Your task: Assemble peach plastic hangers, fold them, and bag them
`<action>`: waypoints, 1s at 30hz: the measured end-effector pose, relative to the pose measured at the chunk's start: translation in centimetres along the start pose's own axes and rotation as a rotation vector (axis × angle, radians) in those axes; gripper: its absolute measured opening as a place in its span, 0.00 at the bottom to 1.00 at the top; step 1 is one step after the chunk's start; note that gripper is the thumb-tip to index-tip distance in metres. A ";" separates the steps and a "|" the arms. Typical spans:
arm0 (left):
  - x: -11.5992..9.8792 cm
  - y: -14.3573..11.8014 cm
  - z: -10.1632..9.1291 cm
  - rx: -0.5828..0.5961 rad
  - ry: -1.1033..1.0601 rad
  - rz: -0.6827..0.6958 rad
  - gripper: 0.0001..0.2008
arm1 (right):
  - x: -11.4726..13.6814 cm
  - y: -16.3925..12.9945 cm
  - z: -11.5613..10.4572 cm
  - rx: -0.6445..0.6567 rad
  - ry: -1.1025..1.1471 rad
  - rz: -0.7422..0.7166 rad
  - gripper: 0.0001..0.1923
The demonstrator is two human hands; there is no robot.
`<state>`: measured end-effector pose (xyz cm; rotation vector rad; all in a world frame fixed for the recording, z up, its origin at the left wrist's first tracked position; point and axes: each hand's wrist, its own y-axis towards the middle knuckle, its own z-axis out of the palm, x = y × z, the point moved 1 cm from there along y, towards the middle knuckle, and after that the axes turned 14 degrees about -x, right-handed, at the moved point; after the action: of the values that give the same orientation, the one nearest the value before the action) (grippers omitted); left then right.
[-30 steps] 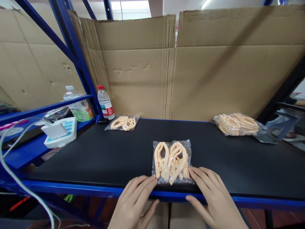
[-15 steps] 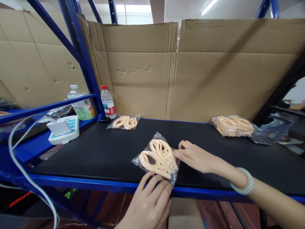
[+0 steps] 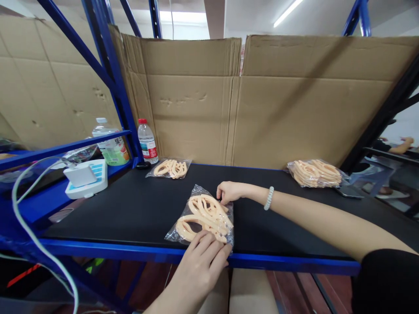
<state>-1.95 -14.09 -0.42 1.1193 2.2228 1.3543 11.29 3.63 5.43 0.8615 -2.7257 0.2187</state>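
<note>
A clear plastic bag holding flat, cream-coloured looped pieces lies near the front edge of the black tabletop. My left hand is closed over the bag's near right corner, its fingertips curled on the film and the lower pieces. At the bag's far right edge, my right hand is pinched shut on the film, with a small dark spot by its fingertips that I cannot make out. A pale coiled band circles the right wrist.
Another bag of such pieces lies at the back left, beside a red-capped bottle. A thicker bagged stack sits at the back right. Cardboard walls the back. A charger on a power strip stands left.
My right hand has moved left and away from me, from the bag's right side to its far edge. The bag has shifted slightly left, and my left hand stays at its near corner.
</note>
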 end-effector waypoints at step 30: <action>1.8 -1.7 -2.3 -0.131 -0.013 0.144 0.12 | 1.6 -2.6 1.6 0.006 0.777 0.384 0.07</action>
<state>-5.31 -14.57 -0.42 1.2571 2.0445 1.5210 11.17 0.28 4.56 0.1648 -2.1087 0.5134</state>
